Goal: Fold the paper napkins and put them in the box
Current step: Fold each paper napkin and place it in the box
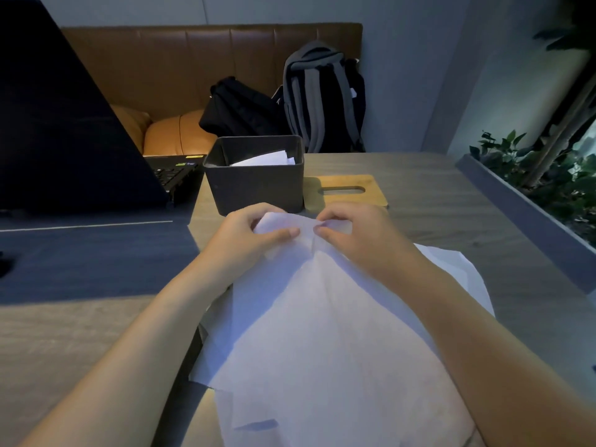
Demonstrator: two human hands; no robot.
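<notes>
1. At the far left we see an open laptop (64, 124) with its dark lid towards us, standing on the desk (435, 221).
2. Our left hand (248, 233) pinches the far edge of a white paper napkin (322, 317), thumb on top and fingers curled behind the sheet.
3. The napkin hangs from that pinched edge towards us, over more white sheets that lie loosely on the desk.
4. Just beyond the hands stands the dark box (258, 185), open at the top, with folded white napkins (267, 158) inside.
5. Our right hand (351, 233) pinches the same far edge, close beside the left hand.
6. A wooden lid with a slot (346, 190) lies flat, touching the box's right side.
7. Behind the desk, two bags (319, 98) rest on a brown bench seat; plants (548, 169) fill the far right.
</notes>
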